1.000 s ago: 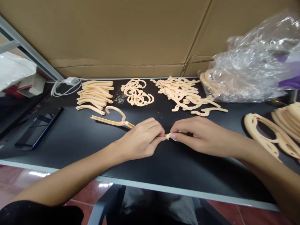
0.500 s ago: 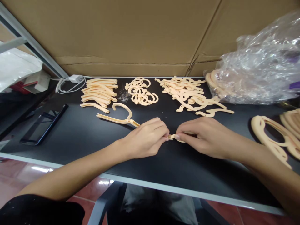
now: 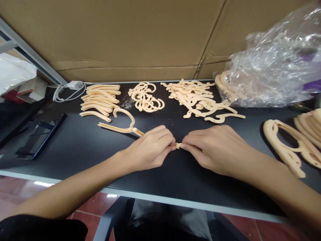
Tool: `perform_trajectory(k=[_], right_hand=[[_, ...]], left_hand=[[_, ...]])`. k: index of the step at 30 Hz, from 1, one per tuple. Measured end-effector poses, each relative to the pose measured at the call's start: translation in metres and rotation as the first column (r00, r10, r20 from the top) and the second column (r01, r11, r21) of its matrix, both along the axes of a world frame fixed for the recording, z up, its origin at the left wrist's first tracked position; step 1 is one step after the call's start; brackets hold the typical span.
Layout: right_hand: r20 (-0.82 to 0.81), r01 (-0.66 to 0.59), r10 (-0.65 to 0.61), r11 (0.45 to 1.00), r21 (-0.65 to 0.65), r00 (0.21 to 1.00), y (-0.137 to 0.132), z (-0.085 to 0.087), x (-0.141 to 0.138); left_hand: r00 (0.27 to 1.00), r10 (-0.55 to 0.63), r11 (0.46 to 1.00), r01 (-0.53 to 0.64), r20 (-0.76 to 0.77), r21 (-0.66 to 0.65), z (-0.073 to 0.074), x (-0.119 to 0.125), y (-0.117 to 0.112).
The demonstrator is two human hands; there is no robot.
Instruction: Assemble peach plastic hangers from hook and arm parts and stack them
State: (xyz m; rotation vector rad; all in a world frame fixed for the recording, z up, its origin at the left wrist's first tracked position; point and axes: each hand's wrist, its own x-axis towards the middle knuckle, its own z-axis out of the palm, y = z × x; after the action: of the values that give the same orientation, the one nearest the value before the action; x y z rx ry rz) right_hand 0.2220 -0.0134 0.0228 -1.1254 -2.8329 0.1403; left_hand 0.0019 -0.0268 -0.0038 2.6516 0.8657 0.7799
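Observation:
My left hand is closed around a peach plastic hanger piece, whose hook and arm stick out to the left over the black table. My right hand is pinched on a small peach part where it meets the hanger's end, fingertip to fingertip with the left hand. Most of what the right hand holds is hidden under its fingers.
Along the back lie a stack of curved peach arms, a heap of hooks and a pile of wavy pieces. A clear plastic bag sits at the right, larger hangers beside it. A phone and a white charger lie at the left, a cardboard wall behind.
Both hands stay pinched together on the same spot. The view has swung slightly, and the right hand now covers more of the small part.

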Motion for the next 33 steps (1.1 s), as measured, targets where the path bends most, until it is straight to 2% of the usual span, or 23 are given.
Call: perform_trajectory(k=[13, 25, 29, 33], right_hand=[[0.056, -0.07, 0.064, 0.99, 0.123, 0.996, -0.008, -0.002, -0.002], [0.175, -0.096, 0.088, 0.995, 0.04, 0.981, -0.014, 0.007, -0.01], [0.156, -0.122, 0.11, 0.99, 0.071, 0.982, -0.013, 0.005, -0.008], [0.089, -0.156, 0.143, 0.975, 0.158, 0.986, -0.014, 0.0, -0.005]], left_hand=[[1.0, -0.027, 1.0, 0.027, 0.001, -0.003, 0.0, -0.001, 0.001], [0.999, -0.024, 1.0, 0.024, 0.023, -0.016, -0.001, 0.0, 0.001], [0.999, -0.008, 1.0, 0.009, 0.034, -0.03, -0.002, 0.001, 0.001], [0.999, 0.007, 1.0, -0.007, 0.044, -0.013, -0.001, 0.002, -0.001]])
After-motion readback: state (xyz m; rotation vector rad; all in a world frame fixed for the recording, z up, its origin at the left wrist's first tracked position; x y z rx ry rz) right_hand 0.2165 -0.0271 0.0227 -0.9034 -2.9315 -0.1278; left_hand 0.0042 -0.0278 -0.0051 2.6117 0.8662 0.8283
